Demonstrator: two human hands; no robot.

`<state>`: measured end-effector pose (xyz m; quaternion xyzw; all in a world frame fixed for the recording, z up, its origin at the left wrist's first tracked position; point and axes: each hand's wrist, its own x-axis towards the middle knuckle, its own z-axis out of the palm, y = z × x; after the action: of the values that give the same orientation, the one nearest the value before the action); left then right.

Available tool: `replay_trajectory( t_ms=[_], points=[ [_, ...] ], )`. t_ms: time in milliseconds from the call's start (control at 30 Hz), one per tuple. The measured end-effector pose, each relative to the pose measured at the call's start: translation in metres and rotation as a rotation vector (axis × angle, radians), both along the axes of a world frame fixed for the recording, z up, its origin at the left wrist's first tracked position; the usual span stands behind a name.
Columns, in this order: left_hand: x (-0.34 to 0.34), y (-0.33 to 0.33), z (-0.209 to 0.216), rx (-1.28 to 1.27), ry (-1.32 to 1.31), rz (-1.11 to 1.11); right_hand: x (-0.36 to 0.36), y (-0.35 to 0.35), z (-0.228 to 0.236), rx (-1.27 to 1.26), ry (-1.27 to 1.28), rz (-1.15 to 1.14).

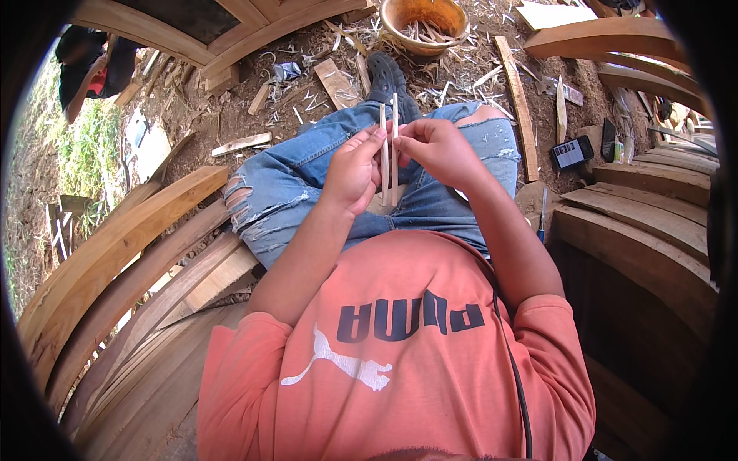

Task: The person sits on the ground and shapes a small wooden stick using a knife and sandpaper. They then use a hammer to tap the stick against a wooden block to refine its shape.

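Note:
Two thin pale wooden sticks stand side by side over my lap, nearly parallel with a narrow gap between them. My left hand [357, 167] pinches the left wooden stick [384, 173] between thumb and fingers. The right wooden stick [395, 178] is in the pinch of my right hand [434, 147], whose fingertips come close to the left hand's. Both sticks reach past the fingers at the upper and lower ends. Beneath them are my legs in torn blue jeans [280, 165].
An orange-brown bowl [424, 23] with wood pieces stands ahead among scattered shavings. Long wooden beams [123, 246] lie at my left; more planks [638, 223] are at the right. A phone [573, 152] lies on the dirt, and a thin blade-like tool [543, 211] is beside my right arm.

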<state>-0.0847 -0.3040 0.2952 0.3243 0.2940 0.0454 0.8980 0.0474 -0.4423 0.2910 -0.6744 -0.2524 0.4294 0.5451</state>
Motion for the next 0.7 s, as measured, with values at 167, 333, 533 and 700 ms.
replay_trajectory(
  t_ms=[167, 333, 533, 700],
  points=[
    [-0.0003, 0.0, 0.0, -0.017, -0.01, -0.005, 0.0, -0.0012, 0.0017, -0.016, -0.004, -0.003],
    [-0.001, 0.0001, 0.0009, -0.029, -0.015, -0.003, -0.0003, -0.0024, 0.0001, -0.009, 0.0, -0.002],
    [-0.0025, 0.0006, 0.0021, -0.058, -0.037, -0.007, -0.0015, -0.0052, 0.0018, -0.002, 0.029, -0.003],
    [-0.0032, 0.0007, 0.0034, -0.056, -0.041, -0.018, -0.0016, -0.0057, -0.001, 0.008, 0.041, -0.003]
  ],
)
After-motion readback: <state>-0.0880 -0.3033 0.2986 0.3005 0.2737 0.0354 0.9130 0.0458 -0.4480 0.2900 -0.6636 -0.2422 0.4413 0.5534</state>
